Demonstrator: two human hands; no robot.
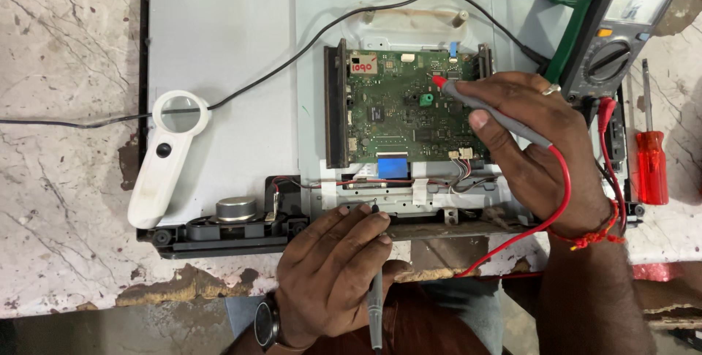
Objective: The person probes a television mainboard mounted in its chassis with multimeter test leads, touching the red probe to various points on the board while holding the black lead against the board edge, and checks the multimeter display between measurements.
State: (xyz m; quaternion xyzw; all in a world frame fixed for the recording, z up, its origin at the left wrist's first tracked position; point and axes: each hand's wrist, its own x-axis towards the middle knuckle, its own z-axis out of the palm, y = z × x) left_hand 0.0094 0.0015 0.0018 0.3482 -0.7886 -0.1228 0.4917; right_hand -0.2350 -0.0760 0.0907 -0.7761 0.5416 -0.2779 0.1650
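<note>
Right hand (537, 146) grip clamped on red-tipped probe (468, 99) touching green circuit board (398, 117), left hand (333, 271) grip clamped on grey probe (375, 293) at metal chassis (409, 205), multimeter (614, 29) nearby

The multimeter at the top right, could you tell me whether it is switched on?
Cannot tell. The multimeter has its display facing the camera, but glare washes the screen pale, and the dial's setting is too small to read.

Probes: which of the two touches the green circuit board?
The red-tipped probe in the right hand; the black probe, left hand, touches the metal frame.
</note>
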